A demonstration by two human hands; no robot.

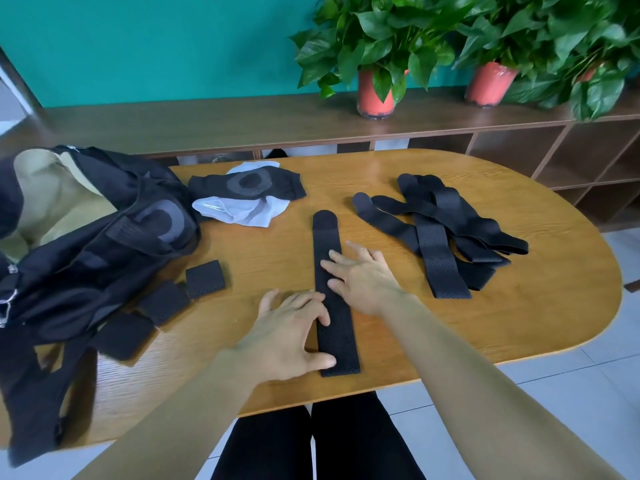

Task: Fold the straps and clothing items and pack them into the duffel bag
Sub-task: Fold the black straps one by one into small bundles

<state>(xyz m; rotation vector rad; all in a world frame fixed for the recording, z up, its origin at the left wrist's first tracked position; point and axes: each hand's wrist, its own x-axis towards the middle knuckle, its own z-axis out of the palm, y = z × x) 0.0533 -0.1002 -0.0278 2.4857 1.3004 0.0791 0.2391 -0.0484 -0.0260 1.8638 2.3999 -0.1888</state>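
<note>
Roughly halfway, I judge. Left hand (291,337), right hand (363,275), fingers spread, press strap (341,339) at 6 o'clock. Folded straps (204,278) at 9; pile (440,230) at 2, clothing (249,188) at 11 wait.

Both your arms are bare and reach forward. Your left arm (166,420) comes in from the bottom left. Your right arm (485,382) comes in from the bottom right. Your left hand (291,334) lies flat, palm down. Its fingers (304,301) are straight and spread, and its thumb (320,361) sticks out to the side. Your right hand (363,275) is a bit farther out, also palm down, with straight, spread fingers (337,258) pointing left. The two hands are close together.
</note>
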